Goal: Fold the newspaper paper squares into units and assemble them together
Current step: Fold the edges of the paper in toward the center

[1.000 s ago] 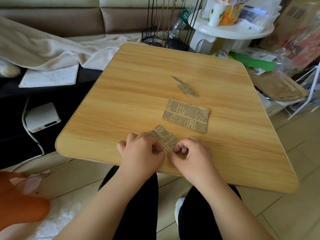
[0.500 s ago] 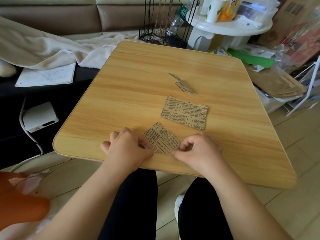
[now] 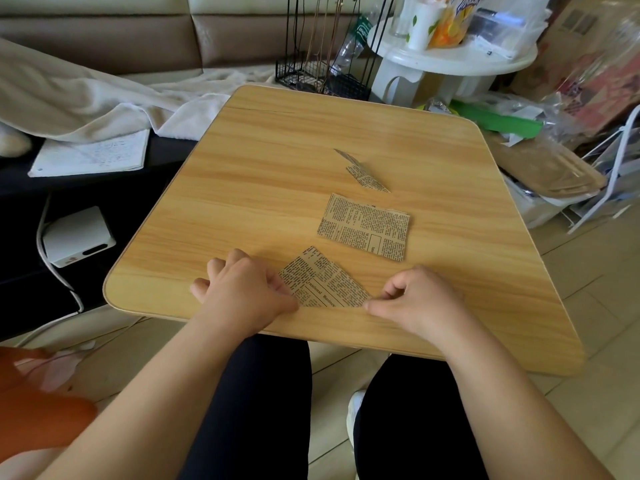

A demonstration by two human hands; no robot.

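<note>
A folded newspaper piece [image 3: 320, 280] lies flat near the front edge of the wooden table [image 3: 263, 174], its fold line along the near side. My left hand [image 3: 242, 289] presses its left corner with curled fingers. My right hand [image 3: 415, 299] pinches its right corner. Behind it lies a flat stack of newspaper squares [image 3: 365, 226]. Farther back rests a finished folded unit [image 3: 363, 172], a narrow slanted strip.
A wire rack [image 3: 322, 71] and a white round side table [image 3: 450, 60] with cups and bags stand behind the table. Clutter and a brown tray [image 3: 550, 171] sit to the right. A white towel and a notepad [image 3: 93, 154] lie left.
Both hands have slid apart along the fold, from the middle out to the two corners of the piece. The view has shifted slightly.
</note>
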